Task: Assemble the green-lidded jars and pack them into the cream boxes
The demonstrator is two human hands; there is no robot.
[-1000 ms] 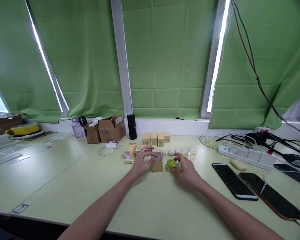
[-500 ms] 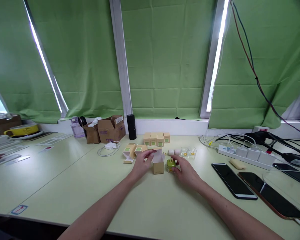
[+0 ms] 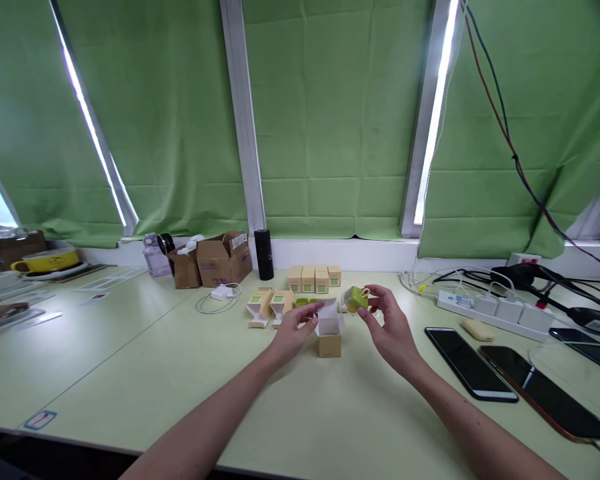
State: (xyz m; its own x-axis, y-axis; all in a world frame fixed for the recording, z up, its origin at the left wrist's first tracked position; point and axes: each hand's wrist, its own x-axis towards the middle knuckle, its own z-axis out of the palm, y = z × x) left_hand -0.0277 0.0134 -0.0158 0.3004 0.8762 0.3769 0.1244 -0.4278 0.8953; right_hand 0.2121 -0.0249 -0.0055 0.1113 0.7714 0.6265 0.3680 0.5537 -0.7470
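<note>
A small cardboard box stands upright on the table in front of me, its top open and white inside. My left hand pinches the raised flap on the box's left side. Just right of the box, my right hand holds a small glass jar with a green ringed lid off the table, tipped sideways with its glass end toward the left. Behind my left fingertips lie green lids, partly covered. Two more opened small boxes lie to the left of them.
Several closed small boxes stand in a row behind. A black bottle and a large carton are at the back left. Phones and a power strip lie on the right. Another person's hand shows far left.
My right hand has lifted the green-lidded jar from the table and tipped it sideways. The box has shifted slightly right and toward me, with my left hand at its flap.
</note>
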